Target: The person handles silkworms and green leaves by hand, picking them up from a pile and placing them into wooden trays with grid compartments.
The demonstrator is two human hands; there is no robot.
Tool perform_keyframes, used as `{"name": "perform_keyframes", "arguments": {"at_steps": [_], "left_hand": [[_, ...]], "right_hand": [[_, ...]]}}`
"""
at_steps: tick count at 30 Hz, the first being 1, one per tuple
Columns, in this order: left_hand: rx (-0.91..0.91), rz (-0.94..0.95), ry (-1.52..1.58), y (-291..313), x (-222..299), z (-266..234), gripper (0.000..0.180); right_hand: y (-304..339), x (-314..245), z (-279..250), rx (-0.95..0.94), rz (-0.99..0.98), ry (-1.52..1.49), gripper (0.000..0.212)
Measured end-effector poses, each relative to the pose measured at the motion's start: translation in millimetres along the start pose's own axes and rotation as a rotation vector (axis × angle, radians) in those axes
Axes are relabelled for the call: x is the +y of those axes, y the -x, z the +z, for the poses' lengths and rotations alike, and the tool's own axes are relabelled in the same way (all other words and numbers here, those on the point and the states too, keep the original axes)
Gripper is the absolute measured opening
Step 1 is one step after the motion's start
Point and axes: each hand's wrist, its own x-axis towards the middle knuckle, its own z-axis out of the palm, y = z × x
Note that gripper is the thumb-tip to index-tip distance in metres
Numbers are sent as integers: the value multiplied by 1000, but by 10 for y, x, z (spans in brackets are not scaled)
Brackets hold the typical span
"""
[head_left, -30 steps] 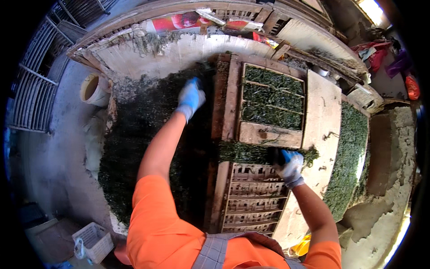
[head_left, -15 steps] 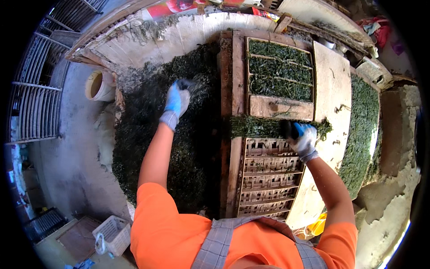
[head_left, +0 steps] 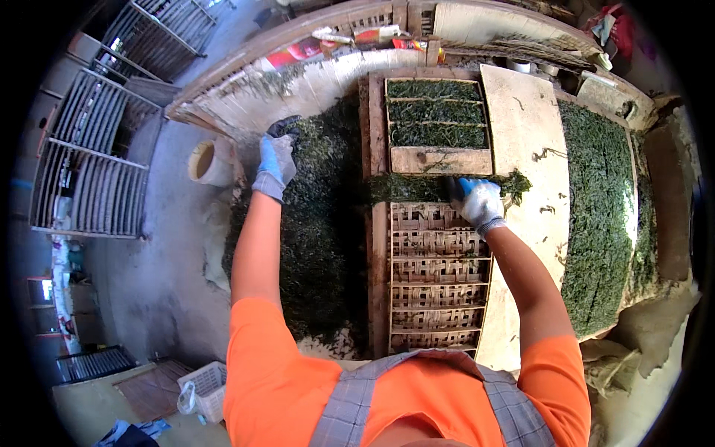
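Observation:
A heap of dark green stringy leaves (head_left: 320,216) fills the left part of the bench. My left hand (head_left: 277,158), in a blue and grey glove with dark fingertips, lies at the heap's far left edge, fingers bent and somewhat apart. To the right is a slatted wooden frame (head_left: 378,261) over woven strips (head_left: 439,298). Its far cells hold packed green leaves (head_left: 438,135), and a small wooden board (head_left: 441,161) lies just nearer. My gloved right hand (head_left: 479,201) is closed over a band of the same leaves (head_left: 410,188) across the frame. Its fingertips are partly buried.
Right of the frame lies a pale board (head_left: 525,216) with stray strands, then a broad sheet of green leaves (head_left: 596,223). A pale low wall (head_left: 313,86) bounds the heap's far side. On the floor at left stand a white bucket (head_left: 211,162), slatted racks (head_left: 97,186) and a white basket (head_left: 212,387).
My left hand has moved away from me and left, from over the heap to its far edge. The right hand stays on the leaf band, shifted slightly left along it. The whole view has shifted.

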Motion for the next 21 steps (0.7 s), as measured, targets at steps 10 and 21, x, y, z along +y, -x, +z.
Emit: {"name": "perform_keyframes", "arguments": {"at_steps": [10,21], "left_hand": [[-493,110,-305,1034,1171,2503,43],[-506,693,-1718,1516,-460,1780,68]], "right_hand": [[-26,-300,-836,14,-69,-2207,30],[265,441,-477,543,152,-407,27]]}}
